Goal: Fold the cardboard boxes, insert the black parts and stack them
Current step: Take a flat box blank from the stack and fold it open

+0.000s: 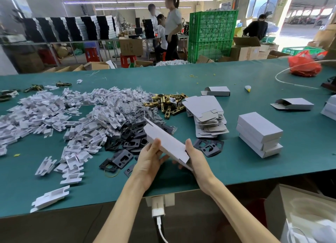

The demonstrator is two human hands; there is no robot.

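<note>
Both hands hold one folded white cardboard box point(164, 141) above the green table, tilted with its far end up and to the left. My left hand point(151, 161) grips its near left side, thumb on top. My right hand point(195, 159) grips the near right end, thumb on the upper face. Black flat parts point(125, 144) lie scattered under and left of the box, two more black parts point(209, 146) to its right. A stack of three folded boxes point(260, 136) stands at the right. A pile of flat unfolded box blanks point(207, 115) lies behind the hands.
A large heap of white paper inserts point(63, 115) covers the left of the green table point(254, 170). Brass lock parts point(169, 102) lie behind the blanks. Loose half-folded boxes point(292, 104) and a red bag point(303, 64) sit at the right. People stand beyond the table.
</note>
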